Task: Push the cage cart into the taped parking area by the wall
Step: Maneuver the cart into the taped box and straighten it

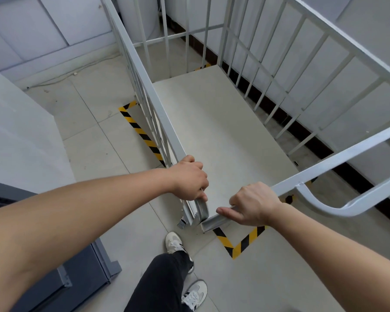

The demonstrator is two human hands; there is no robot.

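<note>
The white metal cage cart (214, 122) fills the middle of the view, its barred sides rising left and right over a pale flat deck. My left hand (190, 177) grips the near end of the cart's left top rail. My right hand (254, 203) is closed on the near rail, beside a curved handle (338, 206). Yellow-and-black floor tape (140, 131) runs along the cart's left side, and a taped corner (239, 244) lies just below my right hand. The cart's right side stands close along the wall (369, 104).
A black skirting strip (286, 118) runs along the foot of the right wall. A grey metal cabinet (77, 273) stands at lower left, a white block (16, 136) behind it. A cable (74, 74) trails across the tiled floor at the back. My legs and shoes (176, 244) are below.
</note>
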